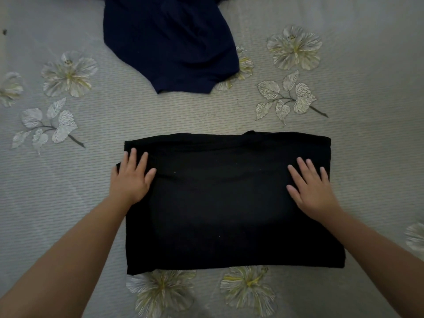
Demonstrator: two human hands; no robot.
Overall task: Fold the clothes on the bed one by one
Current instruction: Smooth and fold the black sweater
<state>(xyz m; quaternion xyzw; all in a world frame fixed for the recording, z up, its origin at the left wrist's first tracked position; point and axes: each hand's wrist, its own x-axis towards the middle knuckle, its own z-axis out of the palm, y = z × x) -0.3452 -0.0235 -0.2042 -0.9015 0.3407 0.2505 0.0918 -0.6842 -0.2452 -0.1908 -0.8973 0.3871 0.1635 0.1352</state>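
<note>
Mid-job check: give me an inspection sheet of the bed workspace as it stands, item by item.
Surface: bedsheet, pale grey with printed flowers and leaves, lying flat.
Job's things: black garment folded into a rectangle, near the person; navy garment rumpled and unfolded, farther away, apart from the black one.
Clutter: small dark speck at the far left edge; cannot tell what it is.
Hands: left hand flat on the black garment's left edge; right hand flat on its right part; fingers straight, holding nothing.
Cables: nothing seen.
Surroundings: nothing seen beyond the bed.
</note>
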